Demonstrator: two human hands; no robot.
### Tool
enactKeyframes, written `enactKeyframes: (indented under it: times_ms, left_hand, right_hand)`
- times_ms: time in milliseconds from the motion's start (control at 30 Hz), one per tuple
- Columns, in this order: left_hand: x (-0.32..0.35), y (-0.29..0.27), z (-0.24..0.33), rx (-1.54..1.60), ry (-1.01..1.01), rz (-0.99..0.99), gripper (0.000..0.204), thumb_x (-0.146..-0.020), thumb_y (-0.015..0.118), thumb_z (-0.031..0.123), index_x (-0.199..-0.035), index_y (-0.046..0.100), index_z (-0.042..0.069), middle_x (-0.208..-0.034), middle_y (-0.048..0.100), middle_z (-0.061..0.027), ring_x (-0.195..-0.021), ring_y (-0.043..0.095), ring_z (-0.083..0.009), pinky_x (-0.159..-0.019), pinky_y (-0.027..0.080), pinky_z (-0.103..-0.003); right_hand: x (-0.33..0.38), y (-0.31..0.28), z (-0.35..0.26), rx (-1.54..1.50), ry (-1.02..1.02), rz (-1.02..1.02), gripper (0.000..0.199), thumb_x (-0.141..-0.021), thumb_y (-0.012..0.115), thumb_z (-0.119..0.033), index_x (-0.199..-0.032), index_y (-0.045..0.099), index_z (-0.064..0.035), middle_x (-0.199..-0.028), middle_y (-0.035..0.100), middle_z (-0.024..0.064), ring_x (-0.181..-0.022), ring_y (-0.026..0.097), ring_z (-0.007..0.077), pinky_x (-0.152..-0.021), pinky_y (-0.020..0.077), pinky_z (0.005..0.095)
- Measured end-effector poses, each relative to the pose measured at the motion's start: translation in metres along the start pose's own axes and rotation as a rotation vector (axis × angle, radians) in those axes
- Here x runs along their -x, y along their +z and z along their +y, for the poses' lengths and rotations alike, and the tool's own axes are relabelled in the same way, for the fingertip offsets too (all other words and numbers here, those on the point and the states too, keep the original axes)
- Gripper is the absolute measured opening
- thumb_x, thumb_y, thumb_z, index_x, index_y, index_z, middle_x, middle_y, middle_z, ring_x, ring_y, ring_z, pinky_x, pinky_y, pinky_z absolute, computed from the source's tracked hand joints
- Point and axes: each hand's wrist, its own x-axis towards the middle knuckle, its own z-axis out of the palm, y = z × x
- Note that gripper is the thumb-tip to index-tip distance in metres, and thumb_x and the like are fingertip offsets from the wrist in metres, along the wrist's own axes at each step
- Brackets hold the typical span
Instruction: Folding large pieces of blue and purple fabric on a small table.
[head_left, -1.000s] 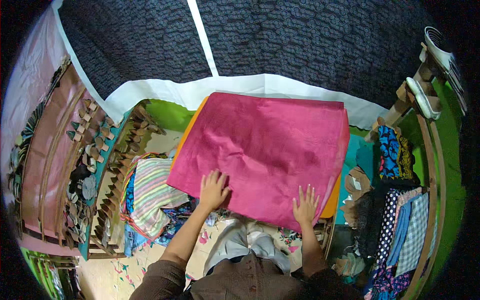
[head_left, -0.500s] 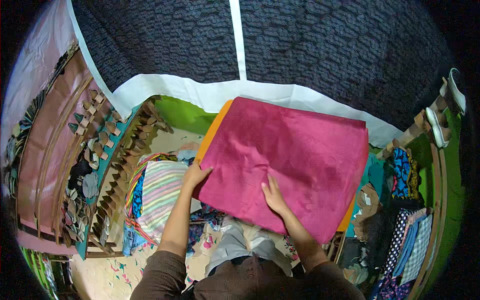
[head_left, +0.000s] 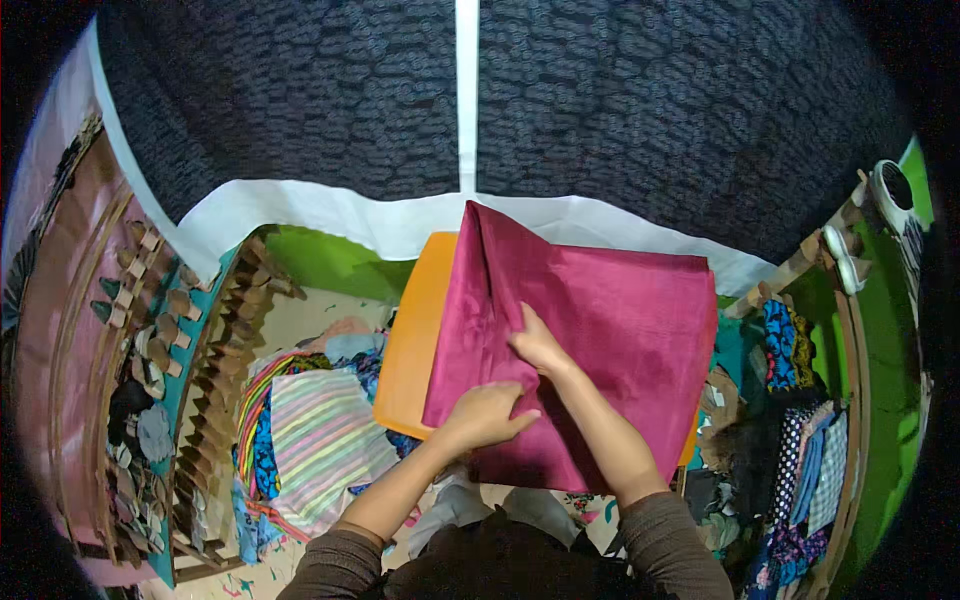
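A magenta cloth point(head_left: 630, 340) lies over an orange tabletop point(head_left: 412, 340), whose left side shows bare. The cloth's left part is lifted into a raised, slanting fold that peaks at the far edge. My right hand point(head_left: 537, 343) is closed on the cloth along this fold, near its middle. Nearer to me, my left hand point(head_left: 488, 412) curls its fingers into bunched cloth, the thumb apart. Its fingertips are partly hidden in the material.
Left of the table, a striped cloth point(head_left: 325, 435) tops a heap of clothes. Shoe racks point(head_left: 205, 400) stand further left. Folded clothes point(head_left: 815, 470) and a wooden rack with white shoes point(head_left: 845, 260) are at the right. A dark patterned curtain point(head_left: 300, 110) hangs beyond.
The cloth has gone from lying nearly flat to being gathered up on its left, baring more orange tabletop. My left hand has moved right from the cloth's left edge; my right hand has closed on the fold.
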Motion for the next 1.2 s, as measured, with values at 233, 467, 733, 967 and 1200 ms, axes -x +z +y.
enactKeyframes:
  times_ms: [233, 467, 733, 967, 1200]
  left_hand:
    - [-0.058, -0.003, -0.076, -0.226, -0.246, 0.945, 0.05, -0.075, 0.064, 0.033, -0.112, 0.055, 0.001, -0.106, 0.06, -0.0176, -0.1, 0.054, -0.0393, -0.087, 0.041, -0.043]
    - [-0.105, 0.018, 0.041, 0.222, -0.199, 0.102, 0.032, -0.079, 0.051, 0.019, -0.103, 0.054, -0.002, -0.083, 0.06, -0.0264, -0.082, 0.06, -0.0361, -0.076, 0.045, -0.04]
    - [-0.163, 0.028, 0.192, 0.346, -0.042, 0.096, 0.031, -0.079, 0.05, 0.021, -0.092, 0.055, -0.007, -0.079, 0.06, -0.0269, -0.078, 0.061, -0.0363, -0.07, 0.046, -0.044]
    - [-0.207, 0.153, 0.254, -0.224, 0.037, 0.015, 0.04, -0.079, 0.049, 0.026, -0.093, 0.054, -0.011, -0.075, 0.061, -0.0256, -0.071, 0.062, -0.0381, -0.066, 0.05, -0.045]
    - [-0.227, 0.253, 0.202, -0.467, 0.08, -0.139, 0.042, -0.079, 0.048, 0.021, -0.105, 0.051, -0.012, -0.075, 0.064, -0.018, -0.066, 0.065, -0.0306, -0.057, 0.051, -0.039]
  right_hand:
    - [0.057, -0.158, 0.022, -0.612, 0.154, -0.106, 0.06, -0.074, 0.052, 0.007, -0.131, 0.034, -0.0026, -0.12, 0.05, 0.0141, -0.105, 0.052, 0.0237, -0.088, 0.0447, 0.036]
    - [0.081, -0.199, 0.041, -0.659, 0.263, -0.004, 0.061, -0.08, 0.048, 0.004, -0.136, 0.027, -0.0047, -0.126, 0.045, 0.0147, -0.111, 0.048, 0.025, -0.093, 0.04, 0.0348]
    - [0.104, -0.324, 0.064, -0.69, 0.047, 0.136, 0.056, -0.077, 0.051, 0.005, -0.13, 0.036, -0.003, -0.117, 0.052, 0.011, -0.102, 0.052, 0.0211, -0.089, 0.0416, 0.0326]
    - [0.137, -0.362, 0.123, -0.57, 0.028, 0.302, 0.043, -0.084, 0.052, -0.014, -0.124, 0.042, -0.0011, -0.115, 0.052, 0.0101, -0.103, 0.051, 0.0199, -0.09, 0.038, 0.0295]
    - [0.106, -0.356, 0.144, 0.05, 0.247, 0.47, 0.098, -0.059, 0.078, -0.044, -0.124, 0.033, 0.013, -0.121, 0.045, 0.0289, -0.113, 0.047, 0.0325, -0.095, 0.0386, 0.0361]
